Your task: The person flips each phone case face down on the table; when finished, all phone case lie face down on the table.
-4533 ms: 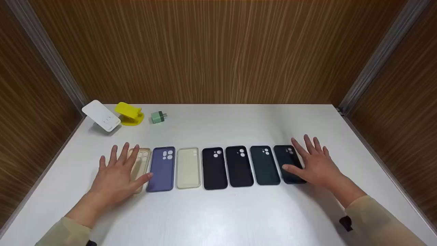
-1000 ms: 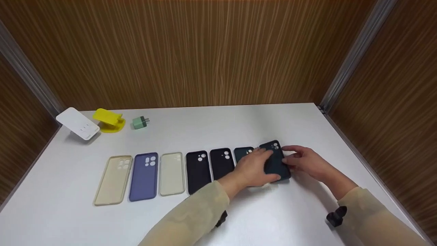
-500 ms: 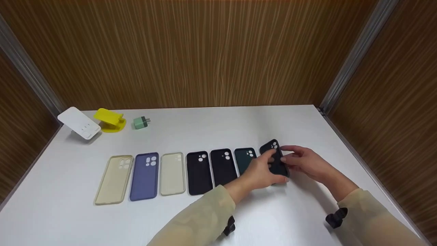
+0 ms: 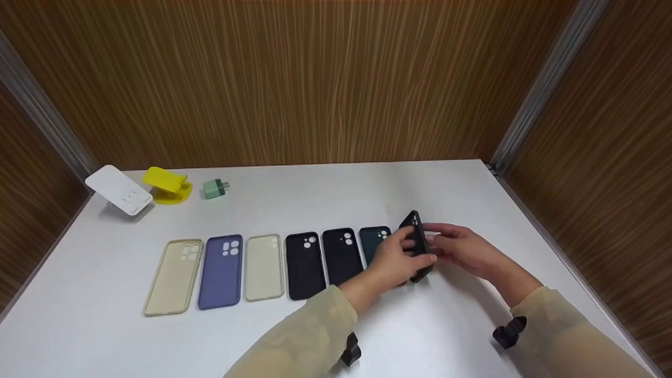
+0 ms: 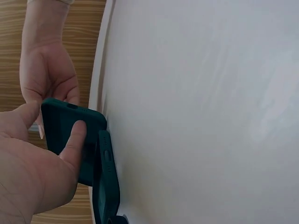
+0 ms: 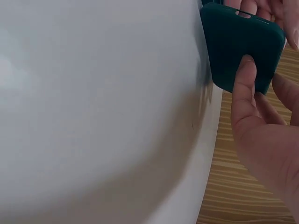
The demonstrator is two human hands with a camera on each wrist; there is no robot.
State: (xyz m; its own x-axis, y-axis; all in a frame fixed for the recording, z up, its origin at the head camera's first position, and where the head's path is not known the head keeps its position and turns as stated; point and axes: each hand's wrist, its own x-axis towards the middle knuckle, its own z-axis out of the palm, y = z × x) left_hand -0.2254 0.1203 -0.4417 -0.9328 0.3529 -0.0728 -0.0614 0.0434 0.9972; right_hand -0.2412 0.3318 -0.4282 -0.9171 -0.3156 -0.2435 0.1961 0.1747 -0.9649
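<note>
Both hands are at a dark green phone case (image 4: 419, 241), tilted up on its long edge at the right end of a row. My left hand (image 4: 389, 262) holds it from its hollow side, a finger inside the case in the left wrist view. The right hand (image 4: 467, 251) grips it from the other side. In the right wrist view its fingers press the case's smooth back (image 6: 226, 44), the thumb by the edge. Just left lies another dark green case (image 4: 373, 244), partly hidden by the left hand.
Two black cases (image 4: 304, 268), a cream case (image 4: 265, 268), a purple case (image 4: 220, 273) and a beige case (image 4: 172, 278) continue the row leftward. A white stand (image 4: 118, 189), a yellow stand (image 4: 168, 181) and a green plug adapter (image 4: 213, 189) stand at the back left.
Earlier both hands lay spread at the row's ends. The left hand has crossed to the right-end case. Over the last second, that case has tipped from nearly flat to steeply upright.
</note>
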